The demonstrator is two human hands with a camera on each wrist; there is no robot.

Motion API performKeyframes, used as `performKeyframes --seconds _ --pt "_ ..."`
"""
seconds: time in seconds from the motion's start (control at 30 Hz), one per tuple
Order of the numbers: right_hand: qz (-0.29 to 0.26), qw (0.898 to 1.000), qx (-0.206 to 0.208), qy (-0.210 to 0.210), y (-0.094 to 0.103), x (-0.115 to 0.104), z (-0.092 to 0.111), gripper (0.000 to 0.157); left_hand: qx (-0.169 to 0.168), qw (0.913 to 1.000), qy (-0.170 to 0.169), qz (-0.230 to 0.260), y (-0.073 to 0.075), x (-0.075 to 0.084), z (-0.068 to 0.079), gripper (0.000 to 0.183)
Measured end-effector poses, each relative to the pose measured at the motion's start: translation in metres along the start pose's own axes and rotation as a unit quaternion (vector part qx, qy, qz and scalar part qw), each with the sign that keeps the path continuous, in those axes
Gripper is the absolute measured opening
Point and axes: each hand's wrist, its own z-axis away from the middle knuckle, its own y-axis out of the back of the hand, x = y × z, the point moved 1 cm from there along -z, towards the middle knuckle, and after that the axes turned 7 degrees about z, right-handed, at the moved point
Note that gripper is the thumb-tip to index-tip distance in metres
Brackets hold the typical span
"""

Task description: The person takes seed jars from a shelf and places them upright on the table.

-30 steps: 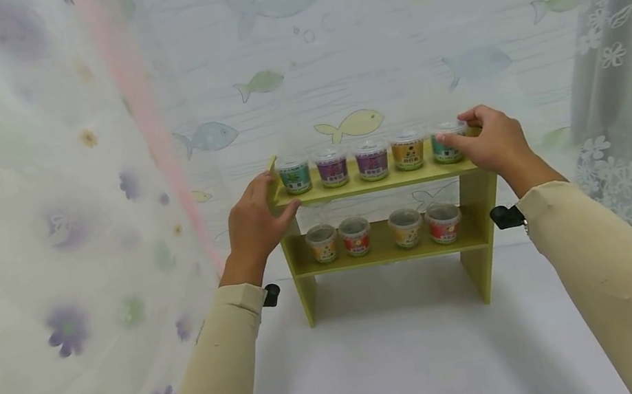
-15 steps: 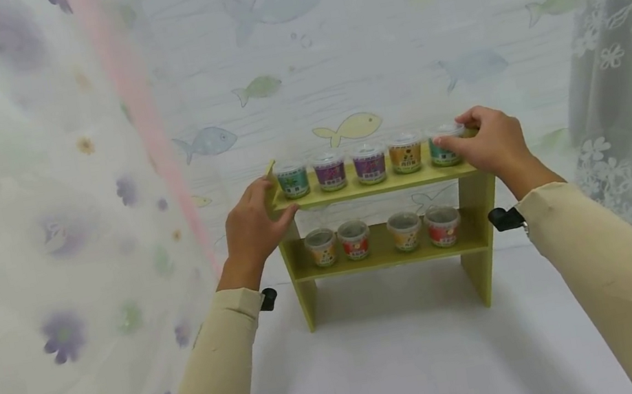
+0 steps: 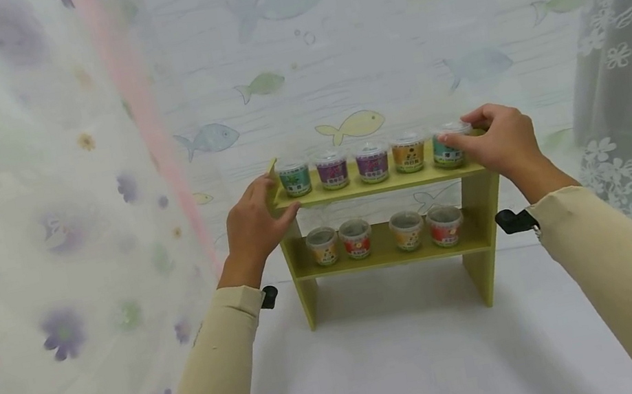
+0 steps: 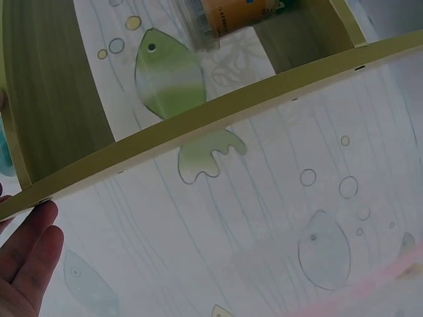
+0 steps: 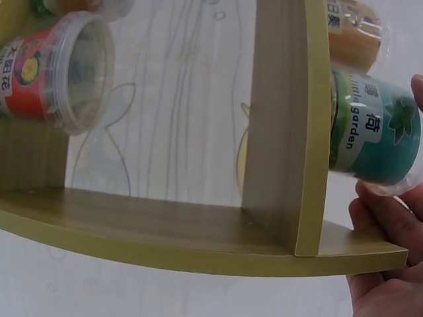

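A two-tier yellow-green wooden shelf (image 3: 395, 258) stands upright. My left hand (image 3: 254, 225) holds its upper left corner, thumb at the front edge and fingers at the side; in the left wrist view the fingers (image 4: 41, 254) touch the side board. At the right end of the top tier, my right hand (image 3: 504, 139) holds a lidded teal plastic cup (image 3: 448, 154) by its upper part, thumb in front and fingers behind. The right wrist view shows this teal cup's label, reading "little garden", with a leaf picture. The cup's base rests on or very near the board.
Along the top tier stand another teal cup (image 3: 296, 181), two purple cups (image 3: 333, 173), and an orange cup (image 3: 408, 157), all lidded. Below are two orange cups (image 3: 324, 251) and two red cups (image 3: 446, 231). A fish-printed curtain (image 3: 389, 31) hangs behind; white table surface (image 3: 406, 363) lies in front.
My right hand has shifted slightly right with the teal cup, and more of the cup's label shows. The left hand stays at the shelf's corner. The other cups stand as before.
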Motion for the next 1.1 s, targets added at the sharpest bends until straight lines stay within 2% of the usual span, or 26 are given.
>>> performKeyframes --seconds 0.37,0.63,1.1 --pt "-0.008 1.0 0.021 0.011 0.005 -0.004 0.011 0.083 0.007 0.9999 -0.007 -0.004 -0.001 0.0 -0.001 0.064" --pt "-0.018 0.999 0.043 0.014 0.007 -0.005 0.025 0.075 0.002 1.0 0.005 -0.003 0.001 0.003 -0.001 0.064" --pt "-0.01 0.997 0.08 0.007 0.002 -0.007 0.044 0.076 0.007 1.0 0.004 0.002 0.0 0.001 0.0 0.062"
